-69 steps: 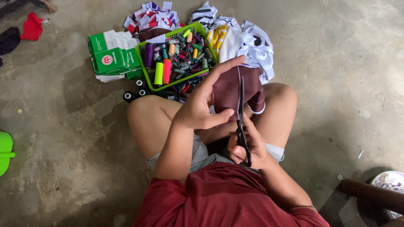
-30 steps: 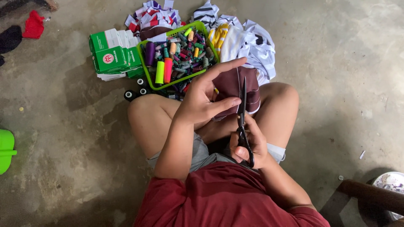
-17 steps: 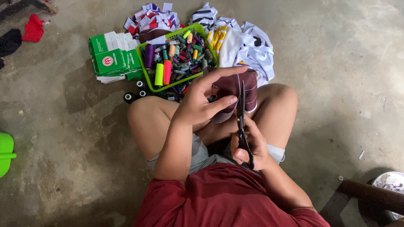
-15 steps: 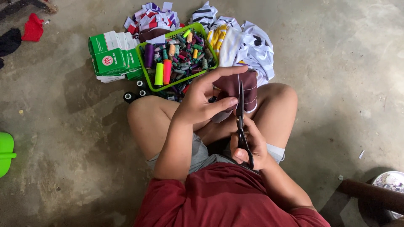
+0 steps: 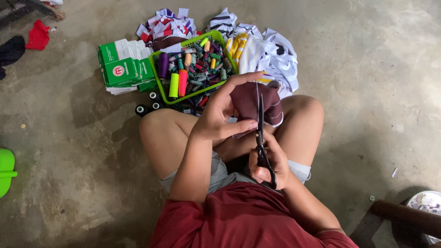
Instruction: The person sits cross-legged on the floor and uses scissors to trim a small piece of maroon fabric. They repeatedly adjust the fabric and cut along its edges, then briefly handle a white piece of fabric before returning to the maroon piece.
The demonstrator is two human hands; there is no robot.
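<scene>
I sit cross-legged on a concrete floor. My left hand pinches a piece of maroon cloth with a white edge, held up over my knees. My right hand grips black scissors by the handles, and the blades point up and away from me into the cloth, running along its middle. Thumb and fingers of the left hand sit just left of the blades.
Beyond my knees stands a green basket full of coloured thread spools. Green and white boxes lie to its left, black spools in front, a heap of striped fabric behind and right. A green object lies far left, a dark bar lower right.
The cloth has shifted a little lower and is gathered tighter between my left fingers. The scissors stay in the cloth, nearly where they were.
</scene>
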